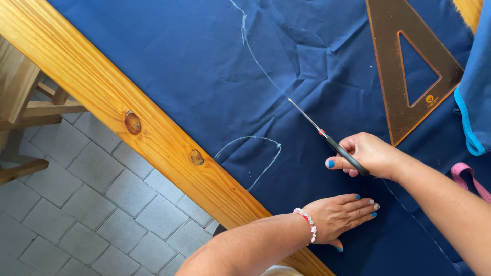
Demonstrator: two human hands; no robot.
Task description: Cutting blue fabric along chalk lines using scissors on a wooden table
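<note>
The scissors (327, 137) lie low over the dark blue fabric (215, 66), their thin blades reaching up and to the left along a pale chalk line (255, 59) drawn on the cloth, with the tips right on that line. The right hand (365, 155) is closed around the black handles, thumb hooked through and fingers curled under. Just below it, the left hand (340, 214) lies flat with fingers spread and pressed on the fabric, holding nothing; a beaded bracelet (308, 223) sits at its wrist. Between the left hand and the table's edge a second chalk mark forms a curved loop (253, 153). The fabric is creased and covers most of the wooden table (102, 87), whose bare plank edge runs diagonally at the left. A brown translucent set square (391, 76) rests on the cloth above the right hand, well apart from the blades. At the right edge lie a lighter blue cloth (478, 76) and a pink tape (468, 176). Grey floor tiles (102, 204) show below the table.
</note>
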